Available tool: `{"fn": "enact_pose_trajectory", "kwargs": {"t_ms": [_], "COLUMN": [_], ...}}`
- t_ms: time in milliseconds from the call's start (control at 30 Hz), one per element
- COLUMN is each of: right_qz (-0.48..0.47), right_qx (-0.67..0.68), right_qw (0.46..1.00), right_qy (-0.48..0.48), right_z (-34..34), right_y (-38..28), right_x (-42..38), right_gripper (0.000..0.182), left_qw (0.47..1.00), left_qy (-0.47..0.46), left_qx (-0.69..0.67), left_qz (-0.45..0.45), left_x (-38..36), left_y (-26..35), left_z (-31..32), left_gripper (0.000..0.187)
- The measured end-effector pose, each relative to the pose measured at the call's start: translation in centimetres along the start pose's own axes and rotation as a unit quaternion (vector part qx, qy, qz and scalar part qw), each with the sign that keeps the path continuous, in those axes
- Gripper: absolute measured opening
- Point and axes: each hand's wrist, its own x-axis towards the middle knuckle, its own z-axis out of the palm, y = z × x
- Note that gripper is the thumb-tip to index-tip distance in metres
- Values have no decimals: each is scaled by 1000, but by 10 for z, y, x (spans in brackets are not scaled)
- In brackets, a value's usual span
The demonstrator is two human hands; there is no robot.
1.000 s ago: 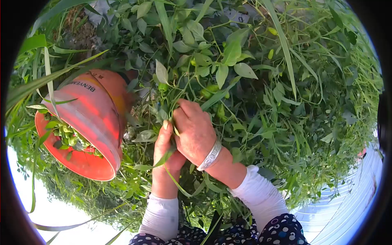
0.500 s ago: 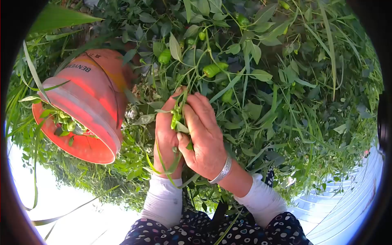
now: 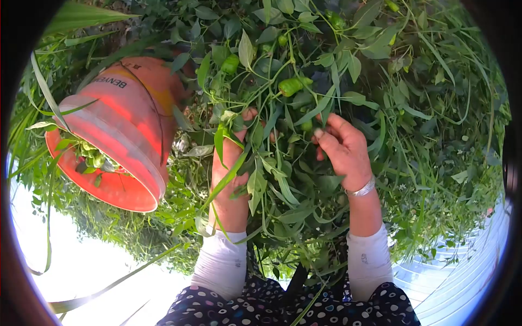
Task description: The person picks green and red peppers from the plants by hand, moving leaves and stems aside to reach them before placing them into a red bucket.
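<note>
A pepper plant with several green peppers spreads in front of me. One plump green pepper (image 3: 291,87) hangs above and between my hands, and another green pepper (image 3: 230,64) hangs up to the left. My left hand (image 3: 246,129) is in among the stems; leaves cover most of its fingers, so its grip is hidden. To the right, my right hand (image 3: 345,146) has thumb and forefinger apart, pointing left beside a small green pepper (image 3: 306,125) partly under leaves. Whether the fingertips touch that pepper cannot be made out.
A red bucket (image 3: 122,127) lies tipped on its side at the left, its mouth toward me, with picked green peppers (image 3: 97,157) and leaves inside. Long grass blades (image 3: 46,89) cross its rim. White plastic sheeting (image 3: 451,280) lies at the lower right.
My hands, close together around a stem before, have parted. The right hand moved right and up toward the small pepper; the left went deeper behind leaves. The bucket appears slightly shifted in view.
</note>
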Motion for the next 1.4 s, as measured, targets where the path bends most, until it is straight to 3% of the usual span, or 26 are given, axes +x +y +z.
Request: {"fn": "enact_pose_trajectory", "kwargs": {"t_ms": [33, 67, 100, 133, 167, 200, 267, 300, 333, 400, 433, 533, 600, 700, 733, 800, 833, 867, 967, 1000, 1067, 1200, 1300, 1400], "right_qz": [37, -79, -104, -194, -179, -255, -185, -183, -180, -190, -203, -206, -233, -240, -159, -158, -174, -176, -196, -233, -266, -280, -416, -372], "right_qx": [33, 47, 0, -91, -127, -184, -358, -356, -353, -351, -350, -285, -215, -82, -21, 72, 61, 63, -30, -156, -199, -141, -284, -333], "right_qw": [998, 996, 994, 977, 976, 949, 911, 913, 915, 911, 907, 926, 937, 953, 978, 984, 976, 976, 980, 959, 940, 948, 862, 866], "right_qy": [-37, 20, 25, 21, 2, 23, -83, -81, -79, -99, -115, -138, -148, -167, -131, 43, 111, 110, 1, -49, -78, -49, 56, -30], "right_z": [4, 16, 24, 34, 47, 65, 86, 93, 96, 93, 91, 75, 59, 18, 2, -13, -17, -19, -13, -10, 8, 15, 20, 28], "right_y": [-4, -5, -21, -21, -33, -31, -39, -39, -38, -34, -32, -34, -33, -37, -43, -38, -38, -42, -47, -48, -39, -37, -42, -35], "right_x": [-5, -13, -21, -26, -33, -33, -37, -38, -39, -44, -47, -61, -71, -73, -75, -63, -53, -46, -29, -23, -21, -11, 32, 60], "right_gripper": [34, 28, 24, 34, 39, 38, 32, 34, 36, 45, 53, 49, 44, 31, 25, 21, 18, 18, 20, 25, 27, 28, 34, 29], "left_qw": [997, 997, 996, 993, 994, 994, 990, 993, 993, 988, 979, 975, 972, 996, 996, 998, 998, 998, 997, 998, 998, 996, 995, 992], "left_qy": [-42, -39, -13, 12, -42, -9, -64, -26, -25, 62, -22, 11, 46, 50, 52, -3, 24, 24, 1, -1, 1, 31, 37, 26], "left_qx": [43, 44, 82, 120, 99, 95, 126, 105, 106, 136, 167, 196, 219, 75, 75, 5, 42, 43, 17, 18, 35, 67, 95, 122], "left_qz": [58, 55, 21, -13, 23, 57, 10, 56, 55, 31, 111, 105, 75, -19, -17, -64, -49, -46, -70, -62, -44, -43, -21, -9], "left_x": [-2, -2, -2, -2, -11, -19, -20, -24, -27, -34, -33, -26, -29, -16, -14, -11, -14, -14, -17, -17, -17, -10, -14, -14], "left_y": [1, 4, 7, 10, 5, 5, 18, 10, 11, 15, 13, 5, 13, 16, 15, 14, 14, 13, 13, 13, 13, 10, 8, 10], "left_z": [-1, -1, 0, 4, 13, 26, 22, 29, 35, 46, 33, 28, 42, 30, 26, 21, 25, 24, 26, 27, 28, 23, 31, 30], "left_gripper": [19, 19, 23, 26, 35, 39, 40, 39, 39, 36, 33, 29, 23, 19, 19, 19, 20, 20, 26, 26, 25, 19, 16, 15]}}
